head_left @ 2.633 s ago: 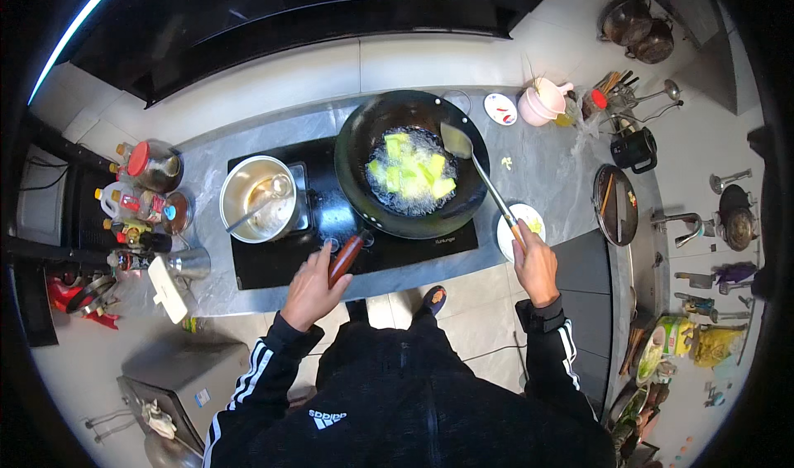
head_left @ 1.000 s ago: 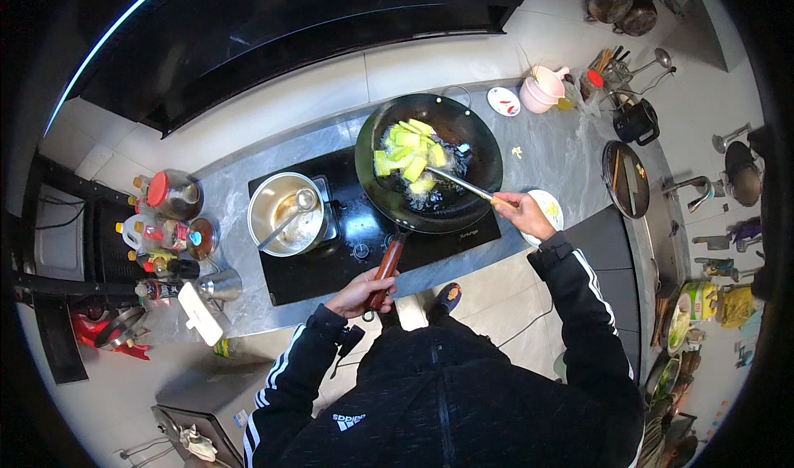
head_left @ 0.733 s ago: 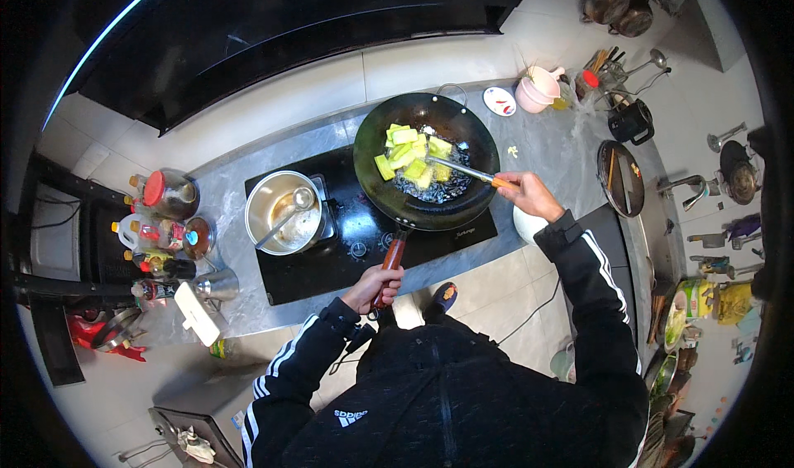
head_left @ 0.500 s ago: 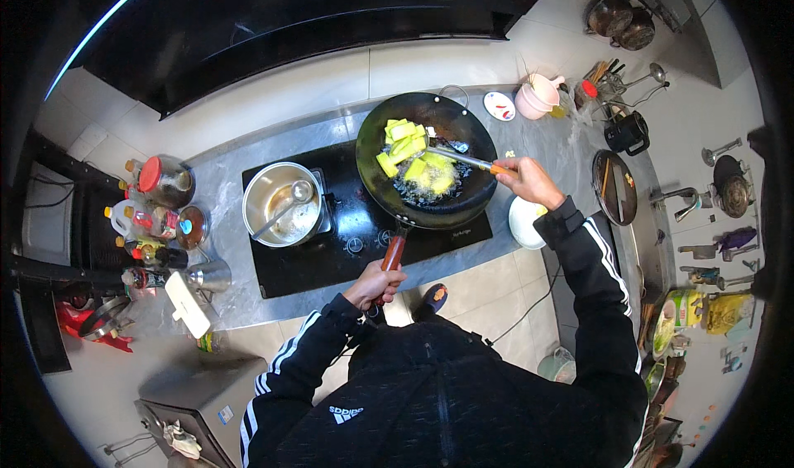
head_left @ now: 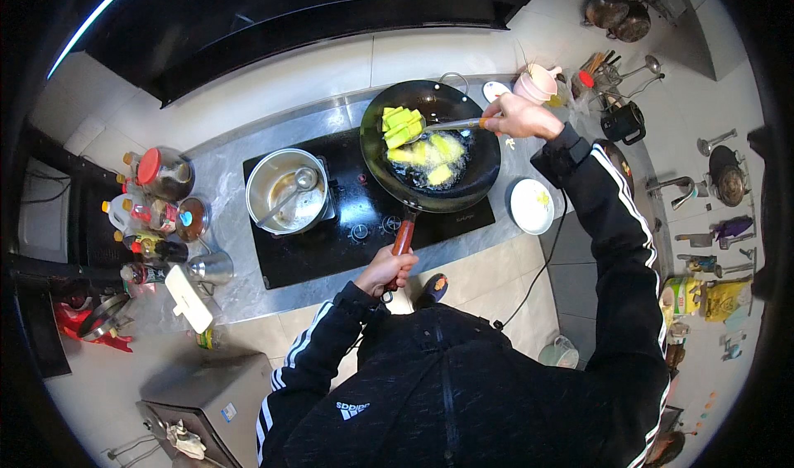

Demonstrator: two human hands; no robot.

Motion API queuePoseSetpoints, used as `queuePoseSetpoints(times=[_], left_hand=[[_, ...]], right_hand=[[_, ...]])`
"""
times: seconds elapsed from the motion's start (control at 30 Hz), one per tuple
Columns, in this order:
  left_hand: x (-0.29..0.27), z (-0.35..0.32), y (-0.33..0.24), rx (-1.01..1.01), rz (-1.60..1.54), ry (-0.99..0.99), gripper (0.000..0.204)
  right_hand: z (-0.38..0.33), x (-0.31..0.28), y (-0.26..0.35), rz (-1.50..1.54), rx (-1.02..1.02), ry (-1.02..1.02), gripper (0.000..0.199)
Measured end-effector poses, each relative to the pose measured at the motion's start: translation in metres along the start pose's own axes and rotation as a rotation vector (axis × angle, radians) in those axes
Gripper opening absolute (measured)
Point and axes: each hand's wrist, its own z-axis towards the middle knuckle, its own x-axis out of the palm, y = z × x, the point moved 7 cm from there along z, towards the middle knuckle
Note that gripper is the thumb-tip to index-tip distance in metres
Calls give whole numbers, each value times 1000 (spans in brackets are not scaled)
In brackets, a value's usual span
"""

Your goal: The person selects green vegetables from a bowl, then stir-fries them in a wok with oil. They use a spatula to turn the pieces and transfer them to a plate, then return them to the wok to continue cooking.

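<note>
A black wok [head_left: 480,174] sits on the right of the black cooktop, with bubbling liquid in it. My left hand [head_left: 387,269] is closed round its reddish-brown handle [head_left: 404,235]. My right hand [head_left: 523,117] grips the orange handle end of a long metal cooking utensil [head_left: 451,125]. Its far end reaches into the wok, mostly hidden by green vegetable pieces [head_left: 400,125] heaped at the wok's left side. More pale green pieces [head_left: 440,173] lie in the bubbling liquid nearer the middle.
A metal pot [head_left: 258,191] with a ladle [head_left: 285,199] stands on the cooktop [head_left: 347,261] to the left. A white bowl [head_left: 532,206] holding small yellowish-green bits is right of the wok. Jars and bottles [head_left: 165,174] crowd the counter's left end. A pink pot [head_left: 536,83] stands at back right.
My right hand has moved up and away from me with the utensil. The green pieces have separated into a heap at the left and others in the liquid. The white bowl shows more fully.
</note>
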Motion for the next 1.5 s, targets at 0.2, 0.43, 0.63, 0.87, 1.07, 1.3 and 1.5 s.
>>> queuePoseSetpoints(times=[0.2, 0.43, 0.63, 0.87, 1.07, 1.3, 1.5], left_hand=[[2, -1, -1, 29, 8, 43, 21], [0, -4, 0, 41, -55, 92, 28], [-2, -4, 2, 50, -89, 53, 28], [-6, 0, 4, 26, -136, 59, 29], [-8, 4, 3, 2, -129, 89, 28], [-6, -2, 1, -12, -77, 85, 37], [-8, -13, 6, 16, -84, 38, 48]], right_hand=[[8, -18, 24, 43, 118, 90, 29], [17, -26, 31, 11, 163, 86, 26], [28, -31, 39, -21, 115, 124, 27], [26, -28, 36, 18, 114, 129, 27], [20, -29, 34, 3, 107, 120, 25], [22, -28, 33, -6, 126, 121, 24], [32, -36, 47, -51, 166, 134, 19]])
